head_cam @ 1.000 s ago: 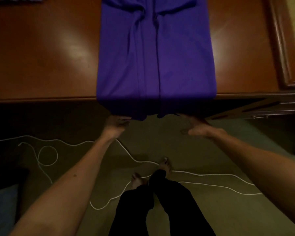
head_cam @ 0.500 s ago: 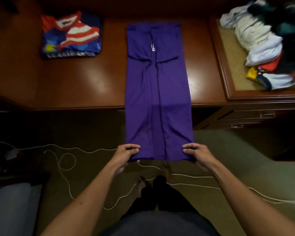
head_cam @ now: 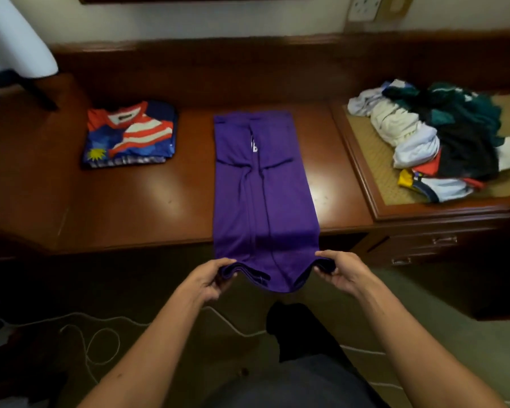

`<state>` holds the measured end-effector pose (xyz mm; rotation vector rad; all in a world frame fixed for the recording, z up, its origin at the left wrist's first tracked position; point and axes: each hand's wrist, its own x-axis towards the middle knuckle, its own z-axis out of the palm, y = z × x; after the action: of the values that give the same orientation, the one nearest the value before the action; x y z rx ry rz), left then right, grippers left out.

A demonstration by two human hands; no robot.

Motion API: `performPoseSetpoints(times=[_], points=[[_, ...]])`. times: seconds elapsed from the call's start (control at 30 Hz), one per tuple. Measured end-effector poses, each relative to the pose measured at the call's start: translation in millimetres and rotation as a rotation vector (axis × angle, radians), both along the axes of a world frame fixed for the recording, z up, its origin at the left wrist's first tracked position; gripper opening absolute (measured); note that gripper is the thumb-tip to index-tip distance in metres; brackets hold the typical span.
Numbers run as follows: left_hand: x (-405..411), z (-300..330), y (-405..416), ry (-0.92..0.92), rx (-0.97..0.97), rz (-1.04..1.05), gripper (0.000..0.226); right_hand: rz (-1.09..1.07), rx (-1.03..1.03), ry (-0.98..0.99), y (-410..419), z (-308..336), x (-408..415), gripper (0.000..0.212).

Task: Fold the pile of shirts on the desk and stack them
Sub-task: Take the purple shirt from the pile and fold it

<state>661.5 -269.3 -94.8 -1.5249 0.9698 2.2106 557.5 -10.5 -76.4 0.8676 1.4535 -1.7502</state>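
Folding the purple shirt lengthwise-done, crosswise next

Gripping the near hem of the purple shirt [head_cam: 262, 187], the left hand [head_cam: 209, 278] and right hand [head_cam: 340, 272] each pinch a corner, held apart. The shirt lies as a narrow strip on the desk [head_cam: 159, 195], overhanging its near edge. Judged next: carry the hem far, toward the collar, keeping corners level. A folded stack [head_cam: 130, 136] sits left; the unfolded pile [head_cam: 436, 139] right. Fingertips under the cloth are hidden.

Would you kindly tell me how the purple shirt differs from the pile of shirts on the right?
The purple shirt lies flat in a long strip, overhanging the desk edge; the pile of shirts is crumpled. The purple shirt is held at its hem by both hands; the pile is untouched. Both rest on the desk.
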Motion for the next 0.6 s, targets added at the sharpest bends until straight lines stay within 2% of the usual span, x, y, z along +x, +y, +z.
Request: performPoseSetpoints(times=[0.17,0.27,0.33,0.37,0.43,0.53,0.6], points=[[-108,12,-46,0.042,0.107,0.13,0.024,-0.163,-0.251,-0.157,-40,11,-112,0.011],[-176,8,-83,0.106,0.166,0.22,0.024,-0.17,-0.36,-0.209,-73,2,-189,0.032],[-201,-1,-98,0.021,0.115,0.193,0.029,-0.113,-0.28,-0.244,-90,-12,-223,0.045],[-208,-5,-104,-0.02,0.096,0.154,0.021,-0.056,-0.216,-0.262,-95,-20,-233,0.047],[-217,-14,-108,-0.087,0.002,0.031,0.003,0.121,-0.062,-0.269,-99,-32,-243,0.035],[-226,-15,-110,-0.178,-0.168,-0.212,0.014,0.416,0.123,-0.254,-94,-35,-254,0.012],[-228,-16,-119,-0.162,-0.206,-0.238,0.014,0.498,0.08,-0.252,-87,-30,-262,0.017]])
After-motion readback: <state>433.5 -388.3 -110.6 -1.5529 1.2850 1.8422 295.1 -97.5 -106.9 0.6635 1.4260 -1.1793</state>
